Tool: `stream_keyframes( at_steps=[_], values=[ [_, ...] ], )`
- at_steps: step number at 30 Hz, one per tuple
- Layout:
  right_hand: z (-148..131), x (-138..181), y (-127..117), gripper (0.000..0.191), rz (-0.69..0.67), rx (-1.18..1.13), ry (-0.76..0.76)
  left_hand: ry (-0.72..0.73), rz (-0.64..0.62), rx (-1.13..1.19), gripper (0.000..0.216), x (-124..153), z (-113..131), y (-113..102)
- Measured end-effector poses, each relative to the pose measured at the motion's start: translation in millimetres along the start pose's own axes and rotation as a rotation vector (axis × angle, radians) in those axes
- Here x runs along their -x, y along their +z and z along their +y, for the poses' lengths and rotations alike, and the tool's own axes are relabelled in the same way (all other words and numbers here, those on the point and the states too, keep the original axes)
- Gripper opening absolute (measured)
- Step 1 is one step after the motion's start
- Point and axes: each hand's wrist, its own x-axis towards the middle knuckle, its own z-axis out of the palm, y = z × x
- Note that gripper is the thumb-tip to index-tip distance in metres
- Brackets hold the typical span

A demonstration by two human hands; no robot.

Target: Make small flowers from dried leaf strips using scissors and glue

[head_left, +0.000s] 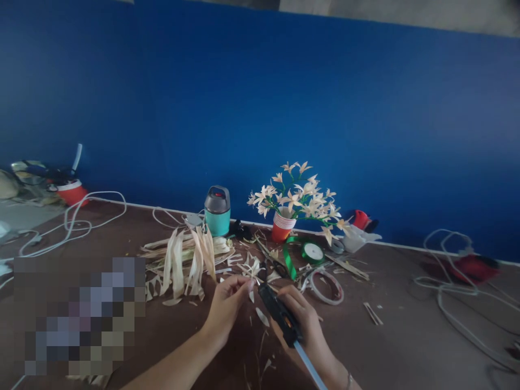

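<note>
My right hand [303, 319] is wrapped round a black hot glue gun [278, 314], with a long pale glue stick [309, 363] running out of its back end. The gun's tip points up and left, close to the fingertips of my left hand [231, 300]. Those fingers are pinched together on something small and pale that I cannot make out. Just beyond both hands lies a pale husk flower piece [252, 266]. Dried corn husks [179, 262] are heaped to the left of it.
Husk flowers [300, 197] stand in stacked red paper cups [283, 225] by the blue wall. Near them are a green ribbon spool [312, 252], a tape roll [327, 287] and a teal bottle [218, 211]. White cables [441, 287] lie at right, more at left. A pixelated patch covers the lower left.
</note>
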Motion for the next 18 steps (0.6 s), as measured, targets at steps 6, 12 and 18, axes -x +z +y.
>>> stream_keyframes(
  at_steps=[6, 12, 18],
  values=[
    [6.9, 1.5, 6.2, 0.017, 0.063, -0.004, -0.051, -0.01, -0.041, 0.02, 0.03, 2.9, 3.6, 2.9],
    [7.7, 2.3, 6.8, 0.015, 0.067, 0.01, -0.048, -0.004, -0.061, 0.025, 0.03, 3.1, 3.3, 2.1],
    [8.6, 3.4, 7.1, 0.014, 0.064, 0.018, -0.036, -0.03, -0.123, 0.029, 0.031, 1.4, 0.1, 0.5]
  ],
)
